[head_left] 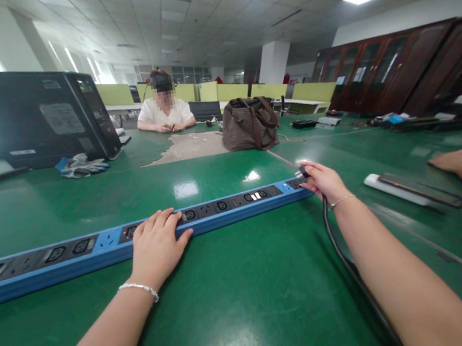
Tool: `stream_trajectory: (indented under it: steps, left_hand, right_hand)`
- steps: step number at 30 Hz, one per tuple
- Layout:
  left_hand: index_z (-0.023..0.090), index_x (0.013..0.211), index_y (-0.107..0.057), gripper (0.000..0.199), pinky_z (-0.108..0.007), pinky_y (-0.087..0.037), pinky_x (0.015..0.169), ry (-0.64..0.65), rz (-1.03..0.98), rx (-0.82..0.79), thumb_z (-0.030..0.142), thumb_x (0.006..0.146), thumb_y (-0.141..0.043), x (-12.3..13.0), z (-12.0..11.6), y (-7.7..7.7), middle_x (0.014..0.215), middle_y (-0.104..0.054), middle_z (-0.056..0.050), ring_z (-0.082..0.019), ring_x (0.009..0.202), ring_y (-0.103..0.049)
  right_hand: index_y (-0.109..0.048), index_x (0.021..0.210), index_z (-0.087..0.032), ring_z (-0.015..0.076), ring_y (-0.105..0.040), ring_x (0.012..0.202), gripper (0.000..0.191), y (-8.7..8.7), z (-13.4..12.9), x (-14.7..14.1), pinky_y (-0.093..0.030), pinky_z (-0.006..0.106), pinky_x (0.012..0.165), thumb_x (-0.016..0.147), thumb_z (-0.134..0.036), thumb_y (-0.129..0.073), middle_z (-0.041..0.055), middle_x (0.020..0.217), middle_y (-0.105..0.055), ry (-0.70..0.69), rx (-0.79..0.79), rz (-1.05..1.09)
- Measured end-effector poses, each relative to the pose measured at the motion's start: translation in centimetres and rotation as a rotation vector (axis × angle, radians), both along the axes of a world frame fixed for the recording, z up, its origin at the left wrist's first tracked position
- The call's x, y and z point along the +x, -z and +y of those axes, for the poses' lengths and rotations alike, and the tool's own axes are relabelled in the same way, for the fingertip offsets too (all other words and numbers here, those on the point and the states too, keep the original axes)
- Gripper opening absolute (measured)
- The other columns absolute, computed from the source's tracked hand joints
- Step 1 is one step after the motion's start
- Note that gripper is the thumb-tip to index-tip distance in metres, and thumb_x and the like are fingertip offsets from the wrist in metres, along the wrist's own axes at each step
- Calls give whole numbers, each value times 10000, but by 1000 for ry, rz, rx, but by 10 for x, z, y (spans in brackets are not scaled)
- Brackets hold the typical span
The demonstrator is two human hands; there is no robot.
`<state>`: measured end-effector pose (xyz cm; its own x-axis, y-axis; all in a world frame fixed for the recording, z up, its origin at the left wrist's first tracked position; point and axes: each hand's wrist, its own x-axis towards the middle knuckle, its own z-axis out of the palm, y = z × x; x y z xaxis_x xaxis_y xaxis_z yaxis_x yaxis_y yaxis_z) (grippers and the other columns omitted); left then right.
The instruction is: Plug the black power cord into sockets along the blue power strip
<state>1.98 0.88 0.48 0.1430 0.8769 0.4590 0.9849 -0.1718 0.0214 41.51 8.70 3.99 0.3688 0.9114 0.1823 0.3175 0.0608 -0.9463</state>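
A long blue power strip (221, 217) with black sockets runs across the green table, from the left edge to my right hand. My left hand (157, 241) is laid over its middle, fingers across the sockets and thumb along the near side, gripping it. With my right hand (323, 181) I pinch a black plug (303, 172) just above the strip's right end. The metal prongs point left, apart from the sockets as far as I can see. From that hand a thick black cable (348, 271) hangs down and runs toward me, under my right forearm.
Another person's hands (461, 159) rest at the right, near a white bar-shaped object (397, 190). Across the green table (241, 289) a person (164, 110) sits facing me. A brown bag (247, 125), a black computer case (44, 115) and work gloves (81, 166) stand or lie farther back.
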Motion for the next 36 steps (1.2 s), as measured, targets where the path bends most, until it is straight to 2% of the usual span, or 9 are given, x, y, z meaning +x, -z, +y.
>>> stream_trajectory:
  steps: [3, 7, 13, 21, 24, 27, 31, 34, 36]
  left_hand:
    - [213, 1152, -572, 414, -458, -360, 983, 1, -5, 3, 467, 852, -443, 0, 0, 0, 1284, -573, -75, -285, 1209, -478]
    - [209, 1155, -571, 415, -455, -358, 985, 1, -6, 0, 463, 852, -441, 0, 0, 0, 1290, -568, -79, -284, 1212, -475]
    - [214, 1151, -566, 414, -452, -357, 981, -7, 8, -3, 474, 853, -442, 0, 0, 1, 1296, -563, -77, -284, 1212, -475]
    - [218, 1153, -565, 405, -447, -355, 989, -5, -8, -4, 463, 851, -451, 0, 0, 0, 1288, -570, -66, -279, 1209, -479]
    - [222, 1153, -566, 407, -449, -349, 995, 0, -12, -7, 466, 850, -447, -1, 0, 1, 1294, -566, -69, -283, 1216, -473]
    - [223, 1157, -565, 407, -452, -347, 996, 0, -20, -11, 461, 847, -452, -1, 0, 1, 1293, -566, -73, -283, 1217, -472]
    - [232, 1146, -570, 397, -450, -347, 996, -1, -24, -8, 463, 842, -457, -1, 0, 1, 1290, -569, -71, -281, 1216, -474]
    - [234, 1138, -570, 392, -444, -349, 995, -3, -18, -5, 465, 844, -455, 0, 0, 0, 1289, -569, -68, -276, 1212, -479]
    - [225, 1142, -567, 394, -445, -350, 993, -1, -18, 0, 460, 847, -454, 0, -1, 0, 1288, -569, -72, -275, 1213, -477]
  right_hand:
    - [-572, 1152, -148, 54, -290, 313, 404, -1, 0, 7, -449, 216, 457, 797, -336, -529, -139, 374, -275, -30, 16, 112]
    - [-590, 1122, -117, 63, -299, 296, 409, 2, 4, 6, -326, 191, 360, 773, -327, -554, -133, 350, -286, -58, 41, 64]
    - [-583, 1147, -84, 76, -317, 291, 455, 4, 5, 0, -257, 193, 344, 769, -329, -519, -130, 342, -284, -54, 28, 31]
    - [-617, 1145, -160, 108, -459, 378, 428, -2, 1, -33, -360, 223, 443, 781, -336, -478, -76, 403, -446, -1, -25, -300]
    - [-586, 1169, -150, 102, -399, 357, 445, -10, -2, -52, -335, 219, 424, 779, -318, -457, -92, 380, -381, -99, -32, -208]
    - [-547, 1186, -148, 82, -288, 328, 443, -15, -9, -75, -292, 202, 396, 788, -308, -439, -121, 371, -281, -237, -139, -72]
    - [-520, 1175, -169, 66, -273, 341, 396, -14, -20, -111, -333, 183, 419, 809, -290, -428, -126, 404, -291, -366, -203, 37]
    - [-506, 1162, -197, 61, -291, 352, 355, -10, -26, -136, -318, 167, 411, 829, -292, -428, -124, 442, -320, -454, -232, 12]
    - [-526, 1130, -206, 67, -331, 370, 317, -6, -27, -147, -344, 176, 428, 842, -280, -414, -111, 461, -358, -463, -238, -98]
